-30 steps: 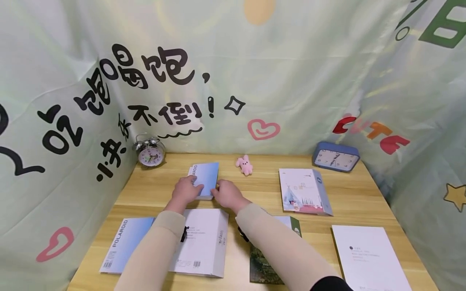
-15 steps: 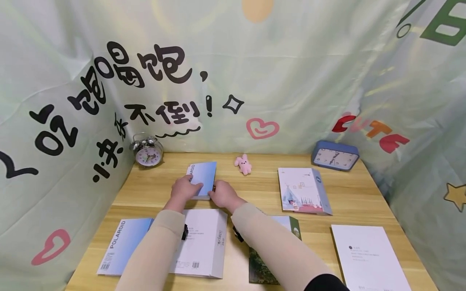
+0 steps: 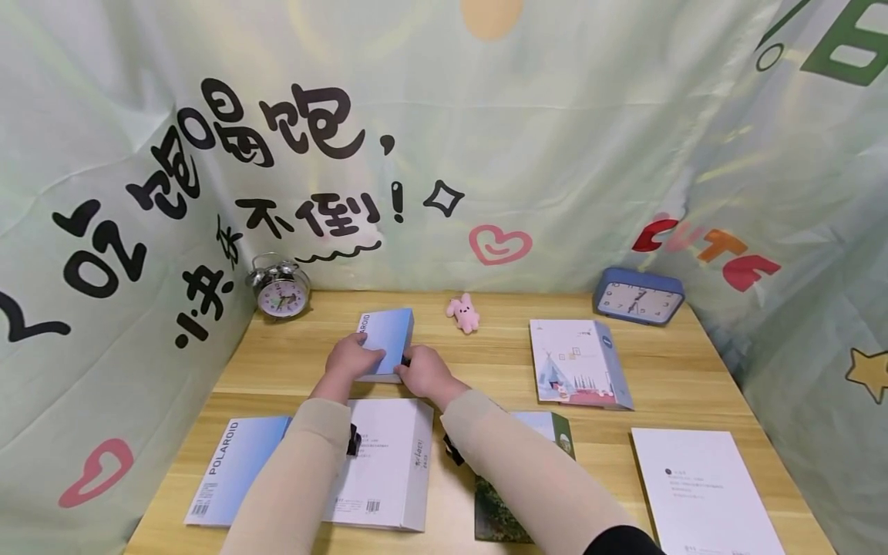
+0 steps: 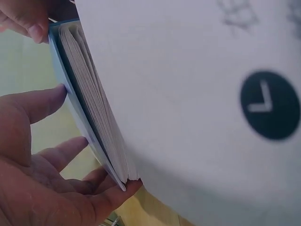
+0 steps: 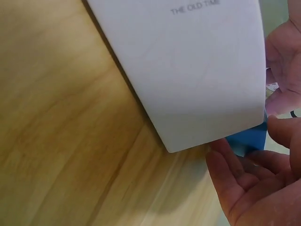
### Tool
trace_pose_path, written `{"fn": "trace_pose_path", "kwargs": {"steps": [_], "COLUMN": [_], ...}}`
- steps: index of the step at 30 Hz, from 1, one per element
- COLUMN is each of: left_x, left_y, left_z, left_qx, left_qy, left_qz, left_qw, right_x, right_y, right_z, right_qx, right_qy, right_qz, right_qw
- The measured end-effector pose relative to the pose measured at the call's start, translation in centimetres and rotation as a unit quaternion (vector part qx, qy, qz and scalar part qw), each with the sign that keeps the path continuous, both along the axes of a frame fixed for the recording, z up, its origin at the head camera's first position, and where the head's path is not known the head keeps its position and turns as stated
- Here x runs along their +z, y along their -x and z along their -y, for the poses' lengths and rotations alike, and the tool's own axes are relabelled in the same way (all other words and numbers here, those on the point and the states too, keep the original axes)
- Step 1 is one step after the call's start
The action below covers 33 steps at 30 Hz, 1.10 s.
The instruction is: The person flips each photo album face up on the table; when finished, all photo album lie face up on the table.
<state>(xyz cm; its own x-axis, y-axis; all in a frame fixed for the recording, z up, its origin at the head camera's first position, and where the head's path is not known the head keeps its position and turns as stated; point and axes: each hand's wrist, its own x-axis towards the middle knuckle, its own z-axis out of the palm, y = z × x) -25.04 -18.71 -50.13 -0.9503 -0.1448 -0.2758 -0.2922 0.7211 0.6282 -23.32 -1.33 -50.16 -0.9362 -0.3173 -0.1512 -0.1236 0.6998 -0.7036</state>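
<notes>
Both hands hold a small blue photo album (image 3: pixel 388 331) marked POLAROID at the back left of the table. My left hand (image 3: pixel 352 361) grips its left side, the thumb lying over the cover. At its right edge, my right hand (image 3: pixel 430 375) pinches the near corner. In the left wrist view the album's pages (image 4: pixel 89 89) show between the covers, and fingers of the left hand (image 4: pixel 51 165) reach under one end. The right wrist view shows the right hand (image 5: pixel 263 183) beside the blue corner (image 5: pixel 247 140), with a white album (image 5: pixel 197 70) in front hiding much of it.
Near the arms lie another blue album (image 3: pixel 239 470), a white album (image 3: pixel 381 462) and a dark green album (image 3: pixel 499 509) partly under the right sleeve. Two more albums (image 3: pixel 569 362) (image 3: pixel 708 493) lie rightward. Behind stand an alarm clock (image 3: pixel 280 293), a pink toy (image 3: pixel 463 312) and a blue clock (image 3: pixel 640 297).
The head view has shifted slightly. Both hands keep hold of the blue album, which has tilted a little, with more of its right side showing now.
</notes>
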Motion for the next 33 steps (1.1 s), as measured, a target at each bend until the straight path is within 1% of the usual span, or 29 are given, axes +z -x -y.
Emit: {"fn": "trace_pose_path", "kwargs": {"steps": [6, 10, 13, 17, 18, 21, 25, 30, 32, 33], "left_x": [0.1, 0.1, 0.2, 0.3, 0.3, 0.5, 0.4, 0.1, 0.0, -0.1], "left_y": [0.1, 0.1, 0.0, -0.1, -0.2, -0.4, -0.7, -0.8, -0.9, -0.9], "left_z": [0.0, 0.0, -0.2, -0.4, -0.5, -0.9, -1.2, -1.3, -1.4, -1.4], "left_qx": [0.004, -0.002, -0.003, 0.005, 0.005, 0.001, -0.007, 0.014, 0.021, 0.021], "left_qy": [-0.012, -0.027, -0.043, -0.067, -0.072, -0.084, -0.115, -0.189, -0.205, -0.208], "left_qz": [0.009, 0.009, 0.009, 0.017, 0.017, 0.007, 0.001, 0.020, 0.022, 0.022], "left_qw": [0.9999, 0.9996, 0.9990, 0.9976, 0.9972, 0.9964, 0.9933, 0.9818, 0.9782, 0.9776], "right_x": [0.1, 0.4, 0.7, 0.9, 1.0, 1.5, 2.1, 2.8, 3.0, 3.1], "right_y": [-0.2, -0.4, -0.5, -0.6, -0.7, -0.9, -1.1, -1.3, -1.6, -1.7], "right_z": [-0.2, -0.5, -0.8, -1.2, -1.3, -1.6, -1.9, -2.0, -1.9, -1.9], "right_qx": [-0.006, -0.013, -0.018, -0.031, -0.035, -0.045, -0.057, -0.064, -0.066, -0.068], "right_qy": [0.031, 0.093, 0.125, 0.143, 0.153, 0.174, 0.173, 0.153, 0.145, 0.140], "right_qz": [0.006, 0.034, 0.032, 0.017, 0.022, 0.024, 0.011, -0.015, -0.025, -0.030], "right_qw": [0.9995, 0.9950, 0.9915, 0.9890, 0.9873, 0.9835, 0.9832, 0.9861, 0.9869, 0.9873]}}
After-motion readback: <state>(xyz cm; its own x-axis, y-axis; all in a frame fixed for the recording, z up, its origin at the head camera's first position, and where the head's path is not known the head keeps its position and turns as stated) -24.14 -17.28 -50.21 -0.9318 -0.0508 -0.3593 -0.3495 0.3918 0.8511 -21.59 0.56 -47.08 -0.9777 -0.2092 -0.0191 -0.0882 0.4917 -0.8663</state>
